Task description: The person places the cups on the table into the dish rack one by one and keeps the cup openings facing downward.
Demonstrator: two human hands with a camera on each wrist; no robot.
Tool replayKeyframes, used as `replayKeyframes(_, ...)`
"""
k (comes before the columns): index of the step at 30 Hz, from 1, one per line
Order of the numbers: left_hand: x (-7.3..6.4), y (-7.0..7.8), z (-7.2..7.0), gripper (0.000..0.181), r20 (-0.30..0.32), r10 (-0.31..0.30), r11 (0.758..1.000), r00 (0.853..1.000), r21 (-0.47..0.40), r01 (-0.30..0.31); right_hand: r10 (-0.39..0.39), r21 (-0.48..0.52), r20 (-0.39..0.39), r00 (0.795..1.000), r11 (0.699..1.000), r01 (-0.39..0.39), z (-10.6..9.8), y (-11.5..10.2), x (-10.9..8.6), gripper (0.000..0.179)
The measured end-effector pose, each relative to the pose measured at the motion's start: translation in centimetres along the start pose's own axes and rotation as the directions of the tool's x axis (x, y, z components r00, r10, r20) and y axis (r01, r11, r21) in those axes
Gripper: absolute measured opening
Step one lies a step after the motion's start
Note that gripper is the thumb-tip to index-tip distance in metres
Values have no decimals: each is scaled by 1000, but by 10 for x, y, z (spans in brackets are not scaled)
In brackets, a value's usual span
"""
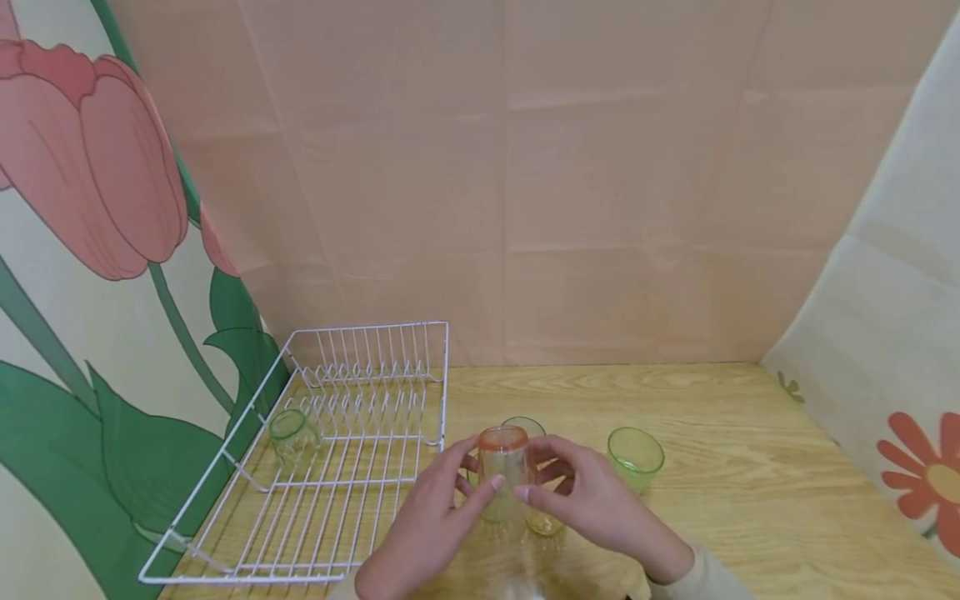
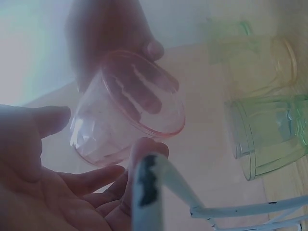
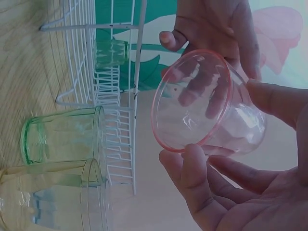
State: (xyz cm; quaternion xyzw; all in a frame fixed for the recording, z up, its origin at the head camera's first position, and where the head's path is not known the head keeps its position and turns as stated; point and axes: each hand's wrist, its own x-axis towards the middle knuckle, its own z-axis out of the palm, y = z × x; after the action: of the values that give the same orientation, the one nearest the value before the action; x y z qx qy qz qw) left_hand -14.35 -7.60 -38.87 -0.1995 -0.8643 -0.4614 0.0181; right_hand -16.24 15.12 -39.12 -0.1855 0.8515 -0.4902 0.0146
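Between both hands is a pink-rimmed clear drinking glass [image 1: 504, 440], held upside down above the wooden table, its mouth tilted downward. My left hand [image 1: 435, 521] holds its left side, fingers curved behind the glass and thumb toward the front. On the other side my right hand [image 1: 603, 508] grips it, with the thumb [image 3: 276, 98] by the base end and fingertips at the pink rim. Just past the hands stand a green glass [image 3: 62, 137], a yellow glass [image 1: 545, 523] and a clear one [image 1: 527, 425], partly hidden by them.
A white wire dish rack [image 1: 337, 482] stands on the left, with an upturned green glass [image 1: 292, 437] in its far left part. Right of the hands a green glass [image 1: 636, 458] stands mouth up on the wooden table [image 1: 750, 500]. Printed cloths hang around the table.
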Motion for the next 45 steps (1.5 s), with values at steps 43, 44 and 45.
replayKeyframes(43, -1, 5, 1, 66, -12, 38, 999, 999, 40, -37, -196, -101, -37, 980, 976, 191, 7, 2, -1, 59)
replayKeyframes(44, -1, 5, 2, 68, -16, 38, 998, 999, 51, -38, -199, -104, -39, 979, 975, 194, 8, 2, -2, 59)
replayKeyframes(45, -1, 5, 2, 69, -20, 41, 997, 999, 61, -39, -203, -105, -40, 978, 975, 198, 8, 2, -2, 59)
